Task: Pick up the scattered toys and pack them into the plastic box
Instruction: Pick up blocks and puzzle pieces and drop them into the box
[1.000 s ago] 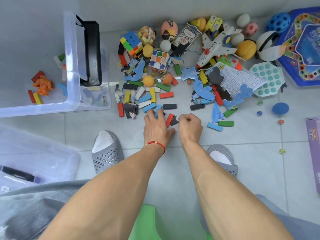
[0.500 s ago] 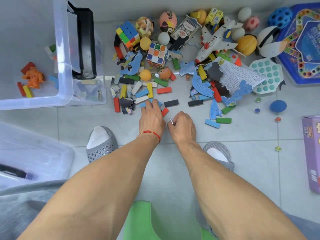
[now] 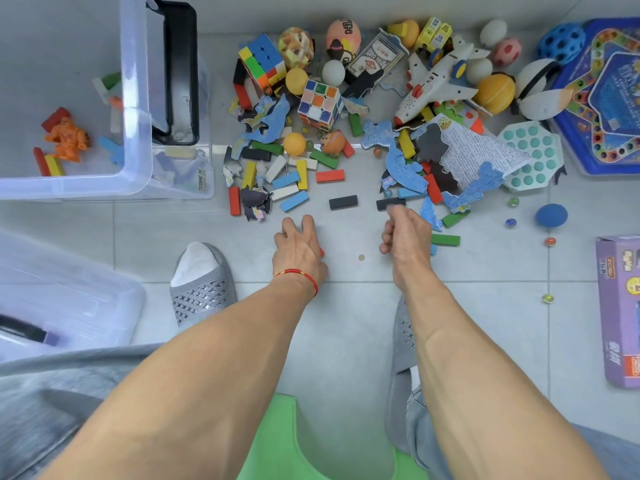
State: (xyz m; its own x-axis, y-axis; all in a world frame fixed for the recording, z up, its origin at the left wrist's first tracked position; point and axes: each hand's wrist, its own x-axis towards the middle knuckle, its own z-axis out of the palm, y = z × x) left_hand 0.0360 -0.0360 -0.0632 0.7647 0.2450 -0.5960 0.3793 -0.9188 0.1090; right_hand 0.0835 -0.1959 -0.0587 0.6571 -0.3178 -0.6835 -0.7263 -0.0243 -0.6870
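The clear plastic box (image 3: 136,140) stands at the upper left and holds an orange figure (image 3: 65,137) and a few blocks. Toys lie scattered across the tiled floor: coloured blocks, blue puzzle pieces, two puzzle cubes (image 3: 318,102), balls and a toy plane (image 3: 434,83). My left hand (image 3: 298,249) is low on the floor with its fingers curled over a red block (image 3: 322,252), of which only a sliver shows. My right hand (image 3: 405,237) is curled, its blurred fingertips just below a black block (image 3: 390,203). Whatever it holds is hidden in the fist.
A second clear container with a black handle (image 3: 180,74) stands behind the box, and a clear lid (image 3: 69,296) lies at lower left. A blue game board (image 3: 609,98) and a purple carton (image 3: 620,313) are on the right. Marbles (image 3: 548,298) dot the floor. My slippered feet (image 3: 202,289) flank a green stool (image 3: 287,441).
The right hand pinched a small dark piece beside the red block, then moved right and forward toward a black block. The left hand drew back with the red block under it.
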